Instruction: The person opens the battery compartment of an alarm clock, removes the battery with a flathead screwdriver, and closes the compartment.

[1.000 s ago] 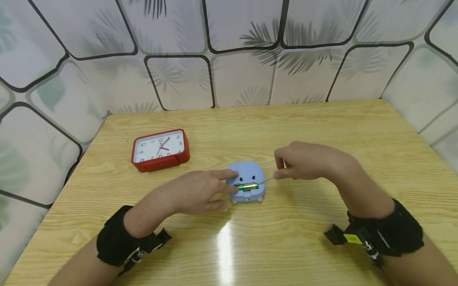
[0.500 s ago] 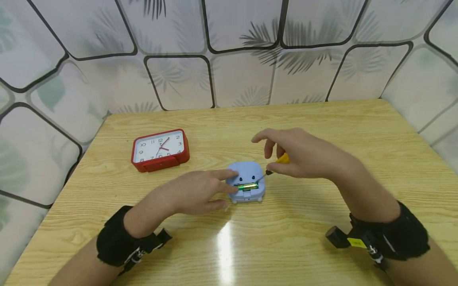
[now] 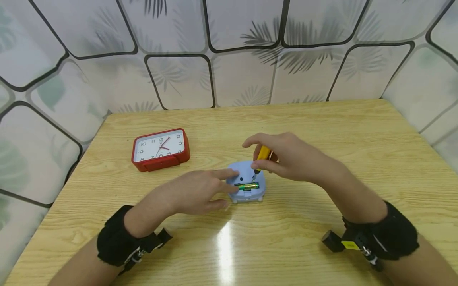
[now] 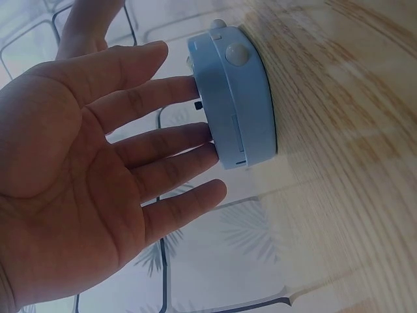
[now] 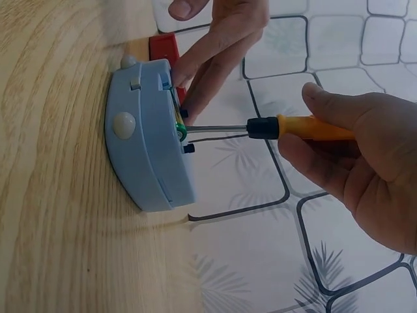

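**Screwdriver tip at the battery bay**

While the left hand (image 3: 193,194) lies with fingers spread, their tips steadying the blue alarm clock (image 3: 247,186) face-down mid-worktop (image 3: 322,127), the right hand (image 3: 290,157) pinches a yellow-handled screwdriver (image 5: 287,127), its tip at the green battery (image 3: 248,186). Light, smooth plastic, the clock would likely skid; hold its rim. A red clock (image 3: 160,149) lies well apart, left.

The left hand (image 4: 78,163) is spread open, palm toward the camera, its straight fingers (image 4: 176,163) touching the back face of a pale blue clock (image 4: 238,98). The clock lies flat on the wooden counter (image 4: 345,163). Part of another hand (image 4: 88,26) shows beyond it, with a patterned wall (image 4: 215,254) behind.
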`<state>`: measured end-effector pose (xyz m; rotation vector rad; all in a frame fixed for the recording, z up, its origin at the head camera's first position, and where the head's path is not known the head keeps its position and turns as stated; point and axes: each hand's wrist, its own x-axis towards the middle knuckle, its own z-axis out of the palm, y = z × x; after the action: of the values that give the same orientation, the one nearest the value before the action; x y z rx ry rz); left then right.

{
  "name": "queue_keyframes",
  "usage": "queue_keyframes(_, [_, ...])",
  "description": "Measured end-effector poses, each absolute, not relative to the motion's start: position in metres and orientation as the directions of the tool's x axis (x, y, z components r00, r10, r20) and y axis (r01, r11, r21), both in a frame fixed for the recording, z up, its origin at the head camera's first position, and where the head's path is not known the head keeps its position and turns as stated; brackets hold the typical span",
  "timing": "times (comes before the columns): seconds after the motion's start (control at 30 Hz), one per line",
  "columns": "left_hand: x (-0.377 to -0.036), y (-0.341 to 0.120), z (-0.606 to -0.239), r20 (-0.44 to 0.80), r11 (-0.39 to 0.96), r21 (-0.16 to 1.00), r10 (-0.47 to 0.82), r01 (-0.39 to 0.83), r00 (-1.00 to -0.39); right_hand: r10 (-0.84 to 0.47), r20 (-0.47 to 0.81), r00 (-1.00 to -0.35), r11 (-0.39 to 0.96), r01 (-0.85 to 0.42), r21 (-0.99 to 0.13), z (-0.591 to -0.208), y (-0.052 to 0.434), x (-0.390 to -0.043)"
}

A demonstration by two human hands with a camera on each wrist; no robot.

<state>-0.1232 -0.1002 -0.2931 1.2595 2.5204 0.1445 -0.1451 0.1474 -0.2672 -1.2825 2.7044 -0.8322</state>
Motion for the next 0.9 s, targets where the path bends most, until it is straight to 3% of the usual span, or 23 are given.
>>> queue_keyframes(0.4, [-0.123,-0.1,-0.293,-0.231,0.599,0.229,0.799,0.767,-0.555,-0.726,0.127,-0.676,0.51,-0.653,-0.56,-0.271,0.144,-0.144])
queue_keyframes(0.9, [-0.124,-0.1,-0.294,-0.236,0.583,0.218,0.809,0.783,-0.537,-0.695,0.164,-0.7,0.486,-0.626,-0.61,-0.279,0.143,-0.15])
